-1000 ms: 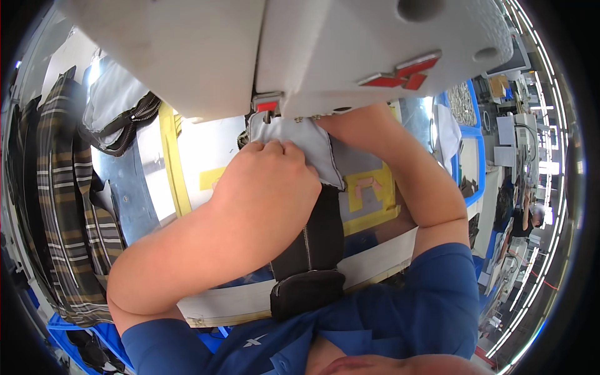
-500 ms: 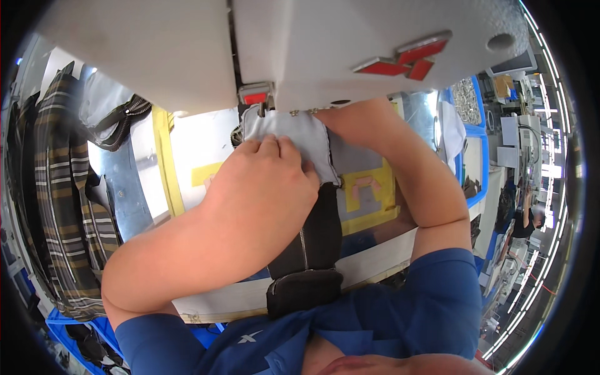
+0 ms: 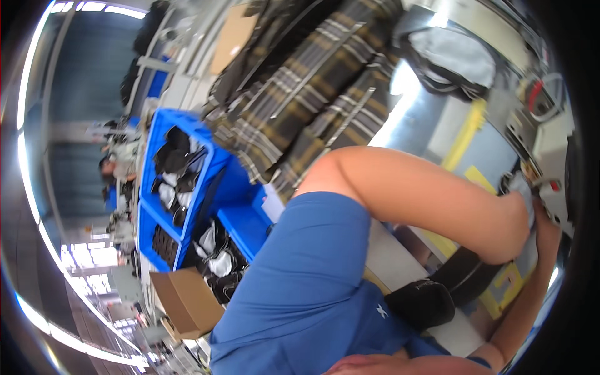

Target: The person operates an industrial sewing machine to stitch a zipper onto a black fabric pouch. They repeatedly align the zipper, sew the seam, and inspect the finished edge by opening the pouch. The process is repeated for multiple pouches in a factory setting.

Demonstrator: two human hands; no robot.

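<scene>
- Lower right: support the black pouch (image 3: 420, 305) against drag.
- Right side: your left hand (image 3: 514, 224) lies against the grey fabric (image 3: 522, 184); smooth it flat.
- Far right: your right hand (image 3: 547, 224) is by the sewing machine (image 3: 555, 150); guard it. I cannot tell either grip.

Just beside the sewing machine (image 3: 556, 140), the left hand (image 3: 514, 219) and right hand (image 3: 546, 219) meet at the cloth piece (image 3: 522, 185). From the machine, the zipped strip (image 3: 465, 273) runs back toward the person, the pouch (image 3: 422, 304) at its near end, against the shirt (image 3: 300, 250). Left of the machine, the open case (image 3: 453, 56) lies on the worktop (image 3: 406, 128), with the cloth bundle (image 3: 312, 81) farther left. Beyond that, well left of the machine, stand crates (image 3: 234, 181) with cloth parts (image 3: 178, 153) in them, the cardboard box (image 3: 184, 303) just beside.
</scene>
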